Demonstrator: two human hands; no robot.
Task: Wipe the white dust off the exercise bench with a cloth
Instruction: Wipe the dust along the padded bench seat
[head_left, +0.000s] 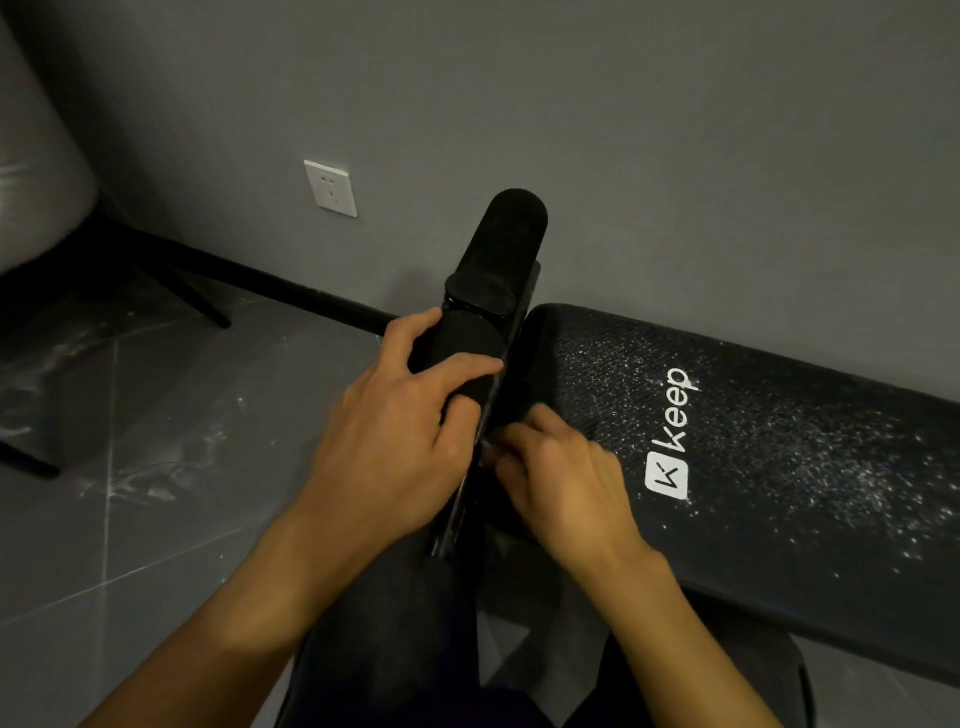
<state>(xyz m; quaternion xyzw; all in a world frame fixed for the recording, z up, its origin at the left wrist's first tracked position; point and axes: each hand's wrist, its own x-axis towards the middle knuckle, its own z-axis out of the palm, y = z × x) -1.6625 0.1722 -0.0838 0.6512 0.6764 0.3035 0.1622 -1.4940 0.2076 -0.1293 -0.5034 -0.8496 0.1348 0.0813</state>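
Your left hand is wrapped round the lower foam roller at the end of the exercise bench, its fingers curled over the black padding and holding it firmly; your right hand sits just beside it on the other side of the glossy black post, its fingers bent and bunched with the tips against that post, though you cannot tell from here whether they pinch anything; the two hands are nearly touching, with only the post between them; above them the upper foam roller stands up from the same post, tilted slightly to the right; the bench pad stretches away to your right, close along the grey wall, and bears a white "keep" logo near the end where your hands are; white dust is scattered across the pad, thin around the logo and thickest further right; your dark trousers fill the space beneath your forearms; to the left, the grey tiled floor shows pale smears and specks; a white wall socket is set low on the wall above the black skirting, and a grey chair on black legs stands at the far left.
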